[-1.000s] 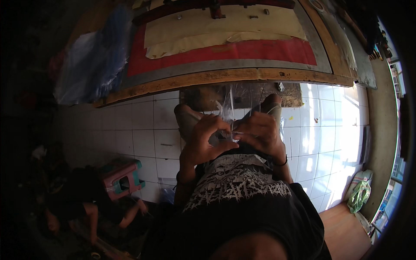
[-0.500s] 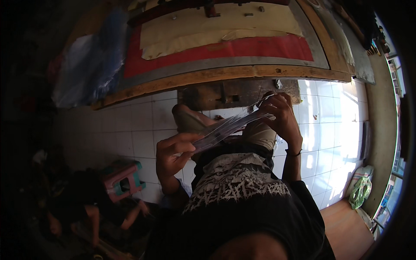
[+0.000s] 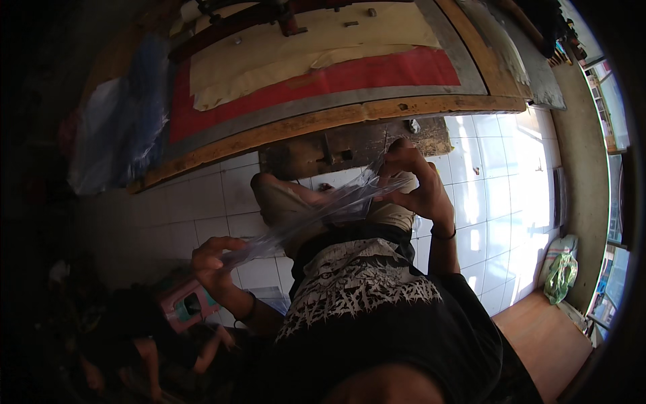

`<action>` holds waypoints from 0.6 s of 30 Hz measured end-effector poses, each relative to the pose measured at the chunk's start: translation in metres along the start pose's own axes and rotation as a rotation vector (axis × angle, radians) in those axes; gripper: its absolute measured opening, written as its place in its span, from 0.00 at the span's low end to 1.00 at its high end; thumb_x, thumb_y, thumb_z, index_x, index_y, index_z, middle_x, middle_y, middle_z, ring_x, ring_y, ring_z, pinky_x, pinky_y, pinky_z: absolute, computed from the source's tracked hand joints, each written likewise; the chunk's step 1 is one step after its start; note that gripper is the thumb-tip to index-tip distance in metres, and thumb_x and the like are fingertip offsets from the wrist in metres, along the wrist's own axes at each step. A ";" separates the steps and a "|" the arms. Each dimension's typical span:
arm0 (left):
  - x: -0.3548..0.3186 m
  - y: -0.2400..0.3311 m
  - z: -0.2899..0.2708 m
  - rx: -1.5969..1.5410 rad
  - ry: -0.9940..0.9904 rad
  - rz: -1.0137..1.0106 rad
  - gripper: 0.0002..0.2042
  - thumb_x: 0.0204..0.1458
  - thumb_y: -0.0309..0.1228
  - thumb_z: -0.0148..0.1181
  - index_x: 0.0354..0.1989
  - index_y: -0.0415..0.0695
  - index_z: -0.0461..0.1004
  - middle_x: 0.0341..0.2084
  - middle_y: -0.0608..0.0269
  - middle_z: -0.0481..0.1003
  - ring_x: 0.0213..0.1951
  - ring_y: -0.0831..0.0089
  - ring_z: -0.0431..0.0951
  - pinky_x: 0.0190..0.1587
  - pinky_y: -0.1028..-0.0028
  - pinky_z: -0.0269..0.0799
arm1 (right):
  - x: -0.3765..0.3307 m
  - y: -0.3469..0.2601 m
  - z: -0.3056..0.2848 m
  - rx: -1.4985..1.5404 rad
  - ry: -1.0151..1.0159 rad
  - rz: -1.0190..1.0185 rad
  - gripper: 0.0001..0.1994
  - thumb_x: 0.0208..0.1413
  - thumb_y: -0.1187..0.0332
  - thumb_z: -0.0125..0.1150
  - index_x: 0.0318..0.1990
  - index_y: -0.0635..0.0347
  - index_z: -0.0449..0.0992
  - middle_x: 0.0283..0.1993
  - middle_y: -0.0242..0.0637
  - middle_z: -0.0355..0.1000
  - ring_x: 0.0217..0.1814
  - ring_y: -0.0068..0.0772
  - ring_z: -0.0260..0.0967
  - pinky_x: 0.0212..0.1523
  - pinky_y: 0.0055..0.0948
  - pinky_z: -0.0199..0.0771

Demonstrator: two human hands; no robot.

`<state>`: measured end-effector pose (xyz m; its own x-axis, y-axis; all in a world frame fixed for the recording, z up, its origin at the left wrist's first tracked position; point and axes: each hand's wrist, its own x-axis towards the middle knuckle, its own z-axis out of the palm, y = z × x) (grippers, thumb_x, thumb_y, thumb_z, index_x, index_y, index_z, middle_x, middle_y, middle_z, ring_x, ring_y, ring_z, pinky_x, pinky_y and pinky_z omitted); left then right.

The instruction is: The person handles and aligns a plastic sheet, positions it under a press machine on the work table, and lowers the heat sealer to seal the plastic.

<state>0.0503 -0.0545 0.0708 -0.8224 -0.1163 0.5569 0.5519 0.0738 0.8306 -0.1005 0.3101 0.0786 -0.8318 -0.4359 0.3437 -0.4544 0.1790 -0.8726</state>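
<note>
One clear plastic strip (image 3: 316,212) stretches taut across the person's lap, its long axis running on a slant from lower left to upper right, the higher end pointing toward the wooden table edge (image 3: 336,118). The left hand (image 3: 214,259) is pinched closed on the lower end, out beside the left knee above the white tiled floor (image 3: 195,202). The right hand (image 3: 414,178) is clamped on the upper end, raised in front of the right knee, a dark band on its wrist. Below the left hand sits a small pink stool (image 3: 188,306). A green bag (image 3: 562,276) lies well apart at the right.
</note>
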 end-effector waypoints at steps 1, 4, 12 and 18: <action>-0.003 0.001 -0.002 0.001 0.001 0.000 0.12 0.55 0.31 0.66 0.39 0.49 0.66 0.32 0.34 0.77 0.31 0.54 0.81 0.33 0.63 0.81 | 0.000 0.000 0.000 -0.010 -0.037 0.004 0.12 0.41 0.71 0.76 0.33 0.58 0.79 0.38 0.31 0.78 0.42 0.33 0.75 0.42 0.34 0.75; -0.001 0.006 -0.008 -0.048 0.019 -0.128 0.15 0.54 0.37 0.67 0.38 0.45 0.66 0.36 0.34 0.77 0.37 0.53 0.81 0.40 0.59 0.79 | 0.002 0.003 0.000 -0.061 -0.093 -0.023 0.10 0.42 0.69 0.76 0.33 0.58 0.82 0.35 0.31 0.78 0.38 0.32 0.73 0.39 0.33 0.74; 0.068 0.025 0.018 0.318 -0.554 -0.425 0.23 0.51 0.44 0.67 0.48 0.40 0.75 0.48 0.55 0.77 0.48 0.61 0.79 0.51 0.66 0.72 | 0.011 -0.006 0.019 -0.112 -0.179 -0.201 0.07 0.44 0.70 0.74 0.33 0.51 0.86 0.33 0.25 0.80 0.37 0.29 0.68 0.40 0.30 0.72; 0.107 0.019 0.085 0.471 -0.899 -0.099 0.27 0.49 0.41 0.67 0.59 0.46 0.74 0.49 0.56 0.76 0.48 0.61 0.79 0.48 0.63 0.76 | 0.021 -0.021 0.034 -0.085 -0.239 -0.335 0.07 0.40 0.68 0.74 0.31 0.49 0.86 0.32 0.22 0.79 0.36 0.29 0.66 0.39 0.28 0.70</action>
<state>-0.0385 0.0182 0.1466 -0.7676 0.6294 0.1209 0.5248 0.5090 0.6823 -0.0977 0.2673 0.0920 -0.5409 -0.6728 0.5048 -0.7201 0.0603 -0.6913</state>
